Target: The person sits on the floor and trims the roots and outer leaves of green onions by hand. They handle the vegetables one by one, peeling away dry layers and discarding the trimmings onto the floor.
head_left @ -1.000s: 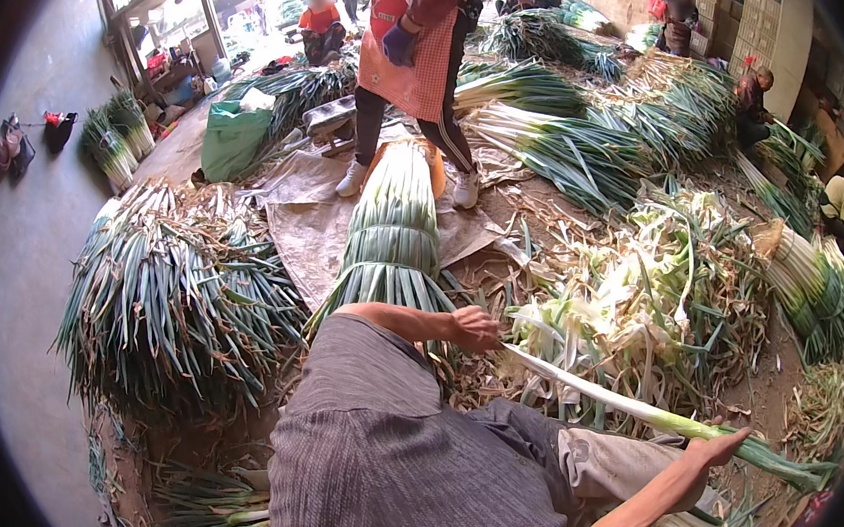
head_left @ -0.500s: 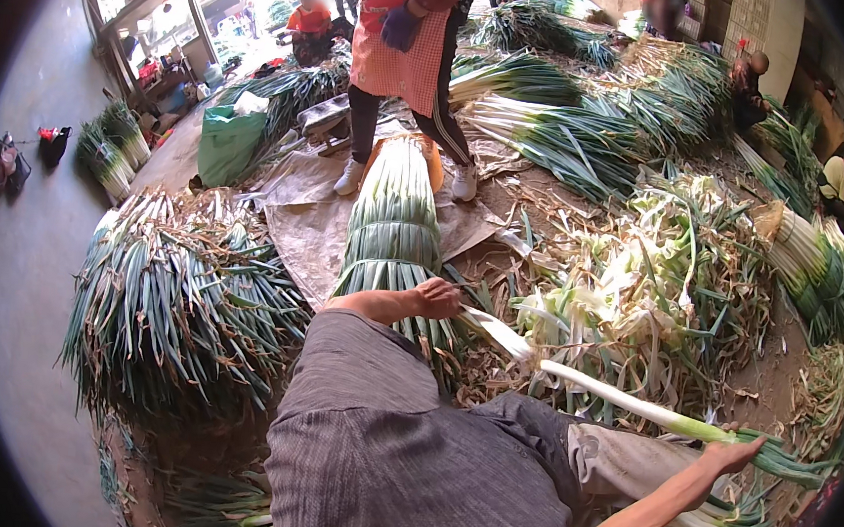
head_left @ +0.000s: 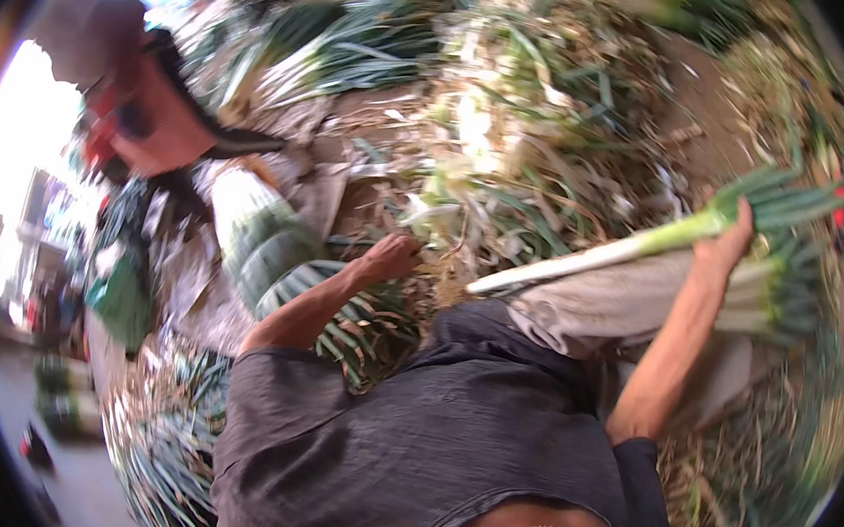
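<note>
My right hand (head_left: 726, 236) grips a long green onion (head_left: 596, 259) where its pale stalk turns green. The onion lies slanted above my trouser leg (head_left: 587, 311), its white root end toward the middle and its leaves at the right. My left hand (head_left: 391, 258) is closed and apart from the onion, near the strewn peelings; whether it holds a scrap of skin is blurred. Beyond my left forearm lies a large tied bundle of green onions (head_left: 261, 226). More green onions (head_left: 786, 297) show below my right hand, beside my leg.
A heap of stripped leaves and skins (head_left: 491, 140) covers the ground ahead. Piled green onions (head_left: 359, 51) lie farther back, and another pile (head_left: 166, 432) at my left. A person in a pink apron (head_left: 160, 129) stands at the far left, near a green sack (head_left: 122, 299).
The view has swung to the right and blurred. My left hand has come away from the onion's root end. My right hand still holds the onion, now raised and tilted up toward its leaves.
</note>
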Available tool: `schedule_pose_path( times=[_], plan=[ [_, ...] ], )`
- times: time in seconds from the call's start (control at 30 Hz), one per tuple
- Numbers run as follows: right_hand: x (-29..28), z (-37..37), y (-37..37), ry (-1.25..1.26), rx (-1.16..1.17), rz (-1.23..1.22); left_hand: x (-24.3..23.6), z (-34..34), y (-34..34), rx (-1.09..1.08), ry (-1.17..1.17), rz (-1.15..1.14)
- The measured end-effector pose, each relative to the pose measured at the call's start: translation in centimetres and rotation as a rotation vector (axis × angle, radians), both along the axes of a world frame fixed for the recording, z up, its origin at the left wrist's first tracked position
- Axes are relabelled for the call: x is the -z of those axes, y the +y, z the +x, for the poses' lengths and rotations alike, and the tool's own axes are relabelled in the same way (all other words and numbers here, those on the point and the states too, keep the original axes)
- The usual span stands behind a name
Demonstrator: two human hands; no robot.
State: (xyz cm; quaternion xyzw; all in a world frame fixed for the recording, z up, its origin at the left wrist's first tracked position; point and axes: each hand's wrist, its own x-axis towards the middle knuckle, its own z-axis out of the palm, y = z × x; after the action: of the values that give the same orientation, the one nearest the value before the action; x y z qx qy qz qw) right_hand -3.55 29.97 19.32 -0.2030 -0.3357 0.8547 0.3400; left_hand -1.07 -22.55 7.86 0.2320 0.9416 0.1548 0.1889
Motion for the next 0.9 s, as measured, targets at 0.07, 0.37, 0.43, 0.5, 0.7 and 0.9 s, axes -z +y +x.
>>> schedule_pose_path(
  times=[0.07, 0.37, 0.43, 0.5, 0.7, 0.9],
  plan=[
    [-3.4, 1.7, -4.4, -0.052, 0.029, -0.001, 1.8, -1.1, -0.5, 0.147, -0.059, -0.073],
    [-3.1, 2.1, -1.9, 0.007, 0.007, 0.004, -5.1, -18.1, 16.5, 0.041, 0.035, 0.255],
    [-3.7, 0.6, -2.5, -0.001, 0.011, -0.010, -10.2, -23.3, 18.9, -0.068, 0.166, 0.288],
    [-4.7, -1.2, -3.5, 0.056, -0.073, -0.026, -12.3, -29.4, 17.5, -0.084, 0.443, 0.217],
    [-2.8, -3.2, -3.0, 0.246, -0.152, -0.194, -17.1, -22.5, 27.6, 0.238, -0.318, -0.001],
    [-2.3, -5.1, -4.3, 0.239, -0.102, -0.214, -12.4, -22.5, 32.2, 0.445, 0.118, 0.027]
  ],
)
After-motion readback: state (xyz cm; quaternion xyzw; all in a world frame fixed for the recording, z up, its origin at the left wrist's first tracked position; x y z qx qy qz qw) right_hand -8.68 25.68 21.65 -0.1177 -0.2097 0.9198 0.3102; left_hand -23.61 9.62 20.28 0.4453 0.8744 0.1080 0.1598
